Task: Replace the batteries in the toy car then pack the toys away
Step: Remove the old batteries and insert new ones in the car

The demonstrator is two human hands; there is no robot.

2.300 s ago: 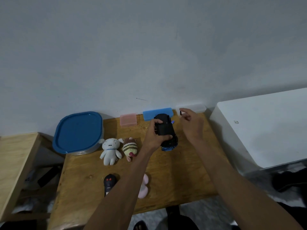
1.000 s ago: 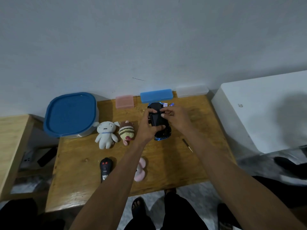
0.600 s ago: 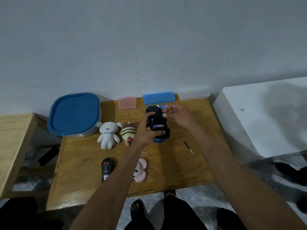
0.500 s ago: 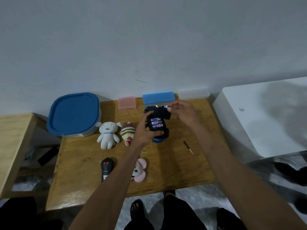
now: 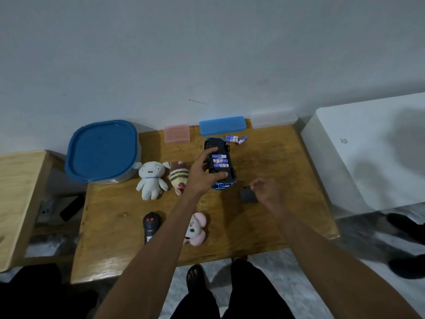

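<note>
We see a glossy wooden table [image 5: 271,222], warm amber w/ visible grain, set against a matte pale wall [image 5: 207,54]; a smooth white boxy cabinet [image 5: 368,153] stands to its right. At the table's back left sits a rounded-square container w/ a blue plastic lid [image 5: 102,149]. Along the back edge: a blue rectangular case [image 5: 222,125], a frosted clear case [image 5: 273,119] and a small pink ribbed box [image 5: 177,134]. Our left hand [image 5: 202,176] grasps the toy car [image 5: 219,165], flipped belly-up, hard black plastic w/ shiny blue trim; thumb and fingers curl round its sides. Its compartment is open, three blue-white cylindrical batteries [image 5: 220,161] seated side by side. Our right hand [image 5: 266,191] hovers low just right of the car, fingers curled, pinching the edge of a flat dark battery cover [image 5: 248,196] that's blurred. Soft stuff next: a white plush [image 5: 150,179], a striped brown-cream plush [image 5: 179,176] partly behind the wrist, and a pink-eared plush [image 5: 195,229] near the front. A black oval remote [image 5: 150,229] w/ two red buttons lies front left. Loose batteries [image 5: 235,139] rest just behind the car.
</note>
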